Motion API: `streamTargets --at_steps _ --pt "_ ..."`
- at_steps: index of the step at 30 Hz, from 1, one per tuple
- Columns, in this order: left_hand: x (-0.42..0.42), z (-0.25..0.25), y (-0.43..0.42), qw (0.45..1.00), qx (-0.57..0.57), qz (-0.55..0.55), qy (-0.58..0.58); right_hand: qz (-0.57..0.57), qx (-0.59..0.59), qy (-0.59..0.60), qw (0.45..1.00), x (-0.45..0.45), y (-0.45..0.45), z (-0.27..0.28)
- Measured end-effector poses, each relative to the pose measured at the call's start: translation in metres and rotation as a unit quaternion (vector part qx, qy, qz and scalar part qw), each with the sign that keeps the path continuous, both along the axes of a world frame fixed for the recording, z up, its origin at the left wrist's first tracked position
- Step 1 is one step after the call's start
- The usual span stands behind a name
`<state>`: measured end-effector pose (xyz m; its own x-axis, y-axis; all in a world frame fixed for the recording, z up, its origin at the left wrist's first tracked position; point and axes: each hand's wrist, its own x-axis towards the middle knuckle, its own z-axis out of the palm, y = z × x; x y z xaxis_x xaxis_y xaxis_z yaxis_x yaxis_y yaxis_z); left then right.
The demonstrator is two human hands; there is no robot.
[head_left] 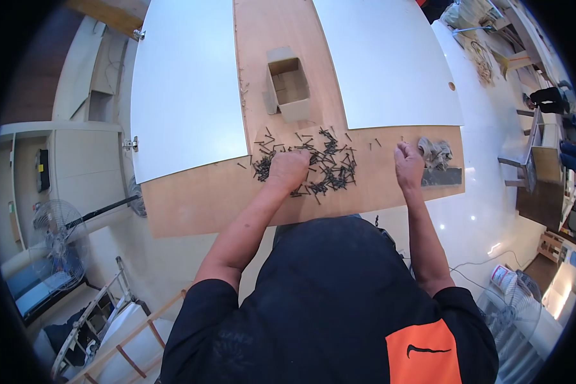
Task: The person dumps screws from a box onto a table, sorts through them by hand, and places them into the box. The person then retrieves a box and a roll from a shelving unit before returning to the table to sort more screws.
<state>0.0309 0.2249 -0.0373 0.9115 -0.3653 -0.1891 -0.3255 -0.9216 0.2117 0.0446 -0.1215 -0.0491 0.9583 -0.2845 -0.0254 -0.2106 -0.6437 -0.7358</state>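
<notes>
Reaching among screws (331, 182): left hand (289, 169); right hand (408, 164) beside grey cloth (434, 153). Fingers curled, can't tell if holding.

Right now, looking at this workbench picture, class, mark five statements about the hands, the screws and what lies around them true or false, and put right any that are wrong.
1. The left hand is at the dark screws. True.
2. The screws lie in one neat row. False: they are scattered in a loose heap.
3. The cardboard box is open. True.
4. The cardboard box is nearer the person than the screws are. False: it sits beyond them.
5. The crumpled cloth lies nearer the right hand than the left hand. True.
</notes>
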Motion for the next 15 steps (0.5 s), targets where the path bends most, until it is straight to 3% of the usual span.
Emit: streamTargets --at_steps 3,6,8,9,10,12,15 --pt "0.001 0.001 -0.004 1.000 -0.004 0.021 0.023 0.027 0.109 0.044 0.993 -0.016 0.033 0.013" --pt "0.003 -0.002 -0.008 0.992 -0.031 0.111 0.047 0.028 0.241 0.135 0.961 -0.029 0.060 0.022" --pt "-0.004 -0.017 -0.003 0.967 -0.183 0.179 0.000 -0.003 0.333 0.198 0.922 -0.036 0.078 0.036" --pt "-0.009 -0.022 -0.002 0.943 -0.257 0.211 -0.022 0.044 0.330 0.193 0.923 -0.040 0.082 0.034" --pt "-0.013 -0.011 -0.005 0.896 -0.339 0.272 0.090 0.091 0.326 0.188 0.922 -0.044 0.086 0.028" --pt "-0.027 0.011 -0.009 0.737 -0.473 0.377 0.303 0.144 0.365 0.217 0.894 -0.052 0.097 0.025" --pt "-0.054 0.016 -0.025 0.676 -0.525 0.348 0.383 0.161 0.464 0.325 0.808 -0.060 0.114 0.030"
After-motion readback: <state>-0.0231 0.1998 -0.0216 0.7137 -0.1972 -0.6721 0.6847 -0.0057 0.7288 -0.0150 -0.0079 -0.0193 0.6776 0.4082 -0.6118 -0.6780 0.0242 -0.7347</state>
